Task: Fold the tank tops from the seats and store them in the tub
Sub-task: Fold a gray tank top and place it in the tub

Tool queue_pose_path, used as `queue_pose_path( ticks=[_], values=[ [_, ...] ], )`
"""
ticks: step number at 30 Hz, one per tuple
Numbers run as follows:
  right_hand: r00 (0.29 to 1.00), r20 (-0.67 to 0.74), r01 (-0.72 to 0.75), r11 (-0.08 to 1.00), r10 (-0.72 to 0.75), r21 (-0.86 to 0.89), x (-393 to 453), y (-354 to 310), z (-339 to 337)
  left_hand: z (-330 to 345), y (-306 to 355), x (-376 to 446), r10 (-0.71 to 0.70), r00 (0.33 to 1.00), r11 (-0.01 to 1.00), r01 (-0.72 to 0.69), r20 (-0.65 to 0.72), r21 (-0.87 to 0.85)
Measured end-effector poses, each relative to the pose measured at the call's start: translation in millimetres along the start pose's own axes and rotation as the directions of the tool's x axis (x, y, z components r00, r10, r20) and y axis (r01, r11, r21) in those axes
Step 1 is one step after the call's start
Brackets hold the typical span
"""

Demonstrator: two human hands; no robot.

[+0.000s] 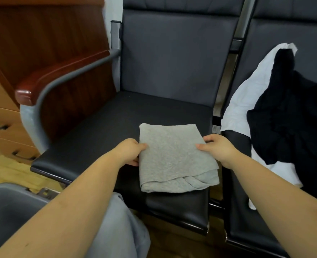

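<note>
hands pinch folded grey tank top (pixel 172 159) — left hand (pixel 129 152), right hand (pixel 219 148) — thumbs on top.

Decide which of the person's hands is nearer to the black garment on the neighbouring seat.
Right. The right hand grips the folded grey top's edge on the side toward the black garment; the left hand grips the opposite edge, farther away.

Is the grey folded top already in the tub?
No, the grey folded top lies on the black seat, held at its sides by the left hand and right hand; the tub sits lower left.
</note>
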State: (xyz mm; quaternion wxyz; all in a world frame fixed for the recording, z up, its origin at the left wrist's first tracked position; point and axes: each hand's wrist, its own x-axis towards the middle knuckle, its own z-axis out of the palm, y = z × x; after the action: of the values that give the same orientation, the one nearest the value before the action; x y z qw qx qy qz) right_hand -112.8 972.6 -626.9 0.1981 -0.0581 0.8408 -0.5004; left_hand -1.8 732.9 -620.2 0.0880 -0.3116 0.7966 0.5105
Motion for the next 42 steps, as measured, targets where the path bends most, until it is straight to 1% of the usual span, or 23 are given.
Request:
queue_pose_path(
  ticks=[2, 4, 6, 7, 10, 13, 16, 19, 23, 26, 30, 35, 38, 42],
  values=[
    [1.0, -0.016, 0.013, 0.998, -0.012, 0.064, -7.0, 1.1, 0.3, -0.1, -1.5, -3.9, 0.028, 1.0, 0.997, -0.027, 0.01, -0.073],
    [0.999, 0.028, 0.021, 0.994, -0.024, 0.104, -12.9, -0.2, 0.3, 0.1, -4.4, -5.3, 0.084, 0.993, 0.99, -0.074, 0.081, -0.12],
    [0.997, 0.076, 0.021, 0.996, -0.028, 0.087, -17.5, -1.1, 0.1, 3.8, -4.5, -10.0, 0.151, 0.975, 0.988, -0.142, 0.162, -0.064],
    [0.995, 0.095, 0.025, 0.997, -0.032, 0.071, -20.3, -1.5, -0.1, 6.9, -4.1, -12.6, 0.172, 0.97, 0.985, -0.171, 0.172, -0.024],
    [0.991, 0.122, 0.056, 0.998, -0.052, -0.027, -30.3, -2.2, -1.8, 13.9, -4.6, -18.5, 0.19, 0.97, 0.98, -0.197, 0.153, 0.036],
    [0.99, 0.114, 0.103, 0.984, -0.087, -0.145, -40.6, -2.8, -4.1, 16.2, -6.8, -25.0, 0.201, 0.969, 0.97, -0.218, 0.143, 0.111],
    [0.989, 0.1, 0.128, 0.972, -0.109, -0.199, -51.8, -5.5, -7.0, 17.5, -8.9, -34.5, 0.201, 0.968, 0.945, -0.231, 0.147, 0.23],
    [0.986, 0.1, 0.158, 0.953, -0.137, -0.258, -63.5, -10.6, -10.1, 18.5, -9.7, -45.4, 0.2, 0.969, 0.935, -0.233, 0.148, 0.266],
    [0.981, 0.082, 0.193, 0.921, -0.175, -0.338, -81.3, -24.3, -14.1, 16.6, -8.8, -62.1, 0.224, 0.965, 0.933, -0.252, 0.135, 0.255],
    [0.975, 0.067, 0.22, 0.911, -0.21, -0.348, -95.8, -36.4, -17.5, 10.2, -5.9, -76.9, 0.253, 0.962, 0.929, -0.272, 0.104, 0.25],
    [0.964, 0.063, 0.26, 0.88, -0.257, -0.398, -114.4, -59.0, -20.3, -11.5, 5.7, -95.9, 0.306, 0.952, 0.918, -0.301, 0.021, 0.26],
    [0.932, 0.049, 0.347, 0.844, -0.359, -0.41, -134.0, -97.9, -10.8, -54.0, 14.0, -118.3, 0.382, 0.921, 0.911, -0.362, -0.079, 0.198],
    [0.913, 0.078, 0.397, 0.833, -0.4, -0.386, -139.6, -122.0, 8.2, -83.0, 8.1, -137.8, 0.38, 0.917, 0.922, -0.364, -0.124, 0.131],
    [0.894, 0.14, 0.446, 0.82, -0.425, -0.36, -144.2, -149.6, 46.6, -124.2, -13.8, -160.1, 0.317, 0.942, 0.948, -0.317, -0.109, 0.024]
  ],
)
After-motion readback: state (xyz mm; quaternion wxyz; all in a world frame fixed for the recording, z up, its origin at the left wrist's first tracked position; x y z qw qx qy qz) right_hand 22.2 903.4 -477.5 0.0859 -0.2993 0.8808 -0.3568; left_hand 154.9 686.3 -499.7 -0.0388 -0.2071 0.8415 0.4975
